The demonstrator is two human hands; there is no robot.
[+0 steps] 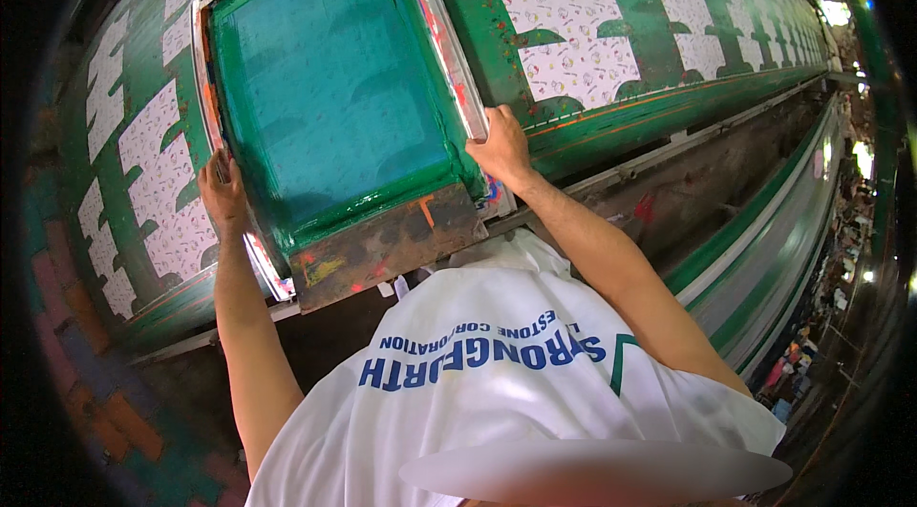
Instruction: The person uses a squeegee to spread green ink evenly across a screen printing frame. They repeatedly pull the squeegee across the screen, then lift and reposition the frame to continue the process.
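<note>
A screen printing frame (460,92) with metal sides lies over the green table in front of me. Its mesh (334,87) is blue-green, with thick green ink smeared along the borders. My left hand (223,190) is closed round the frame's left side near its lower corner. On the opposite side, my right hand (501,146) grips the right rail, thumb on top. A stained brown board (382,249) runs along the frame's near end, between my arms. Cut white fabric pieces with small printed figures show faintly through the mesh.
The long green printing table (592,130) carries rows of white printed fabric pieces (573,20) on both sides of the frame. A ledge (669,149) follows its near edge. Another long table (764,259) stands to the right, with scattered scraps (798,354) beyond it.
</note>
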